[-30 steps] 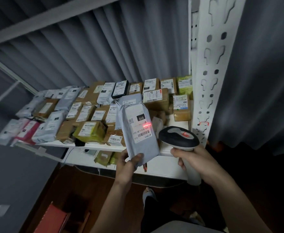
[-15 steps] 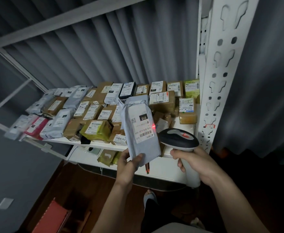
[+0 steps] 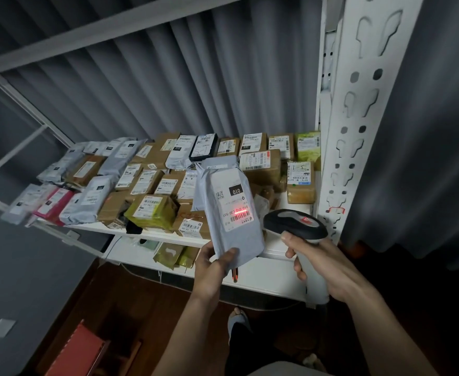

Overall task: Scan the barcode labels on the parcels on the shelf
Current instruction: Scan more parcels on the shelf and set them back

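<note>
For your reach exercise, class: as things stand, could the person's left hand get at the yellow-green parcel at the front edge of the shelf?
Probably not yet. The left hand grips the grey mailer under the scanner beam. The yellow-green parcel lies uncovered at the shelf front, so the way looks free once the hand is emptied.

A white shelf (image 3: pixel 152 234) carries labelled parcels (image 3: pixel 152 210), seemingly packed edge to edge.

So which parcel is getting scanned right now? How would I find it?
Find the white shelf crowded with parcels, then look just in front of it, near its right end. There the left hand holds up one grey parcel by its bottom edge, beside the scanner in the right hand. Only this one is lifted upright, with a red line glowing on its barcode label.
</note>
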